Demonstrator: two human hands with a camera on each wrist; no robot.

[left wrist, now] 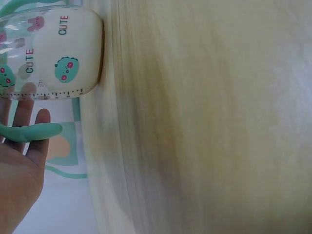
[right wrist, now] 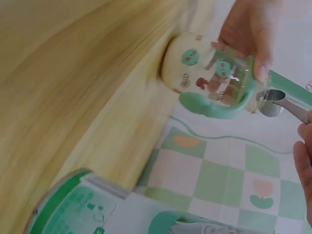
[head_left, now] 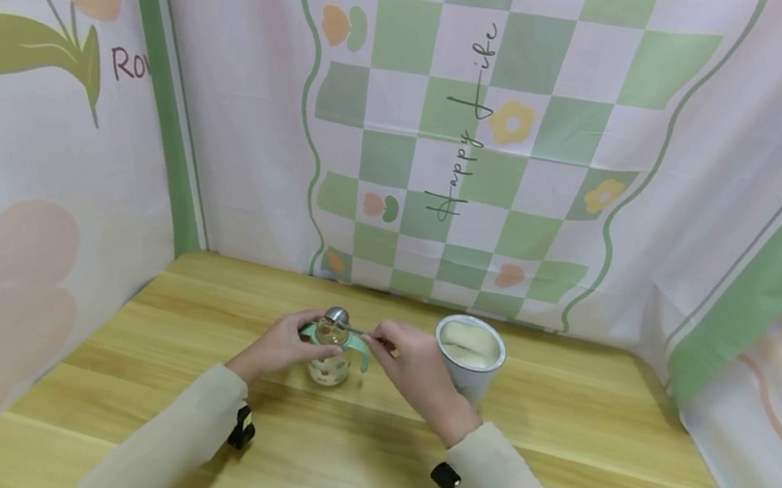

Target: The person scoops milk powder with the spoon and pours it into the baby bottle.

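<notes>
Wooden table point(head_left: 554, 471), floral backdrop: our left hand point(head_left: 277, 345) is gripping the baby bottle point(head_left: 330, 357) mid-table, right hand point(head_left: 411, 361) pinching the scoop point(head_left: 338, 318) over its mouth, formula tin point(head_left: 468, 357) beside; dosing step, next probably needing a steady tip

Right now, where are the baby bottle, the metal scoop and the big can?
baby bottle point(head_left: 329, 368), head view, its printed lower body.
metal scoop point(head_left: 337, 317), head view, its round bowl.
can point(head_left: 474, 385), head view, its white side wall.
</notes>
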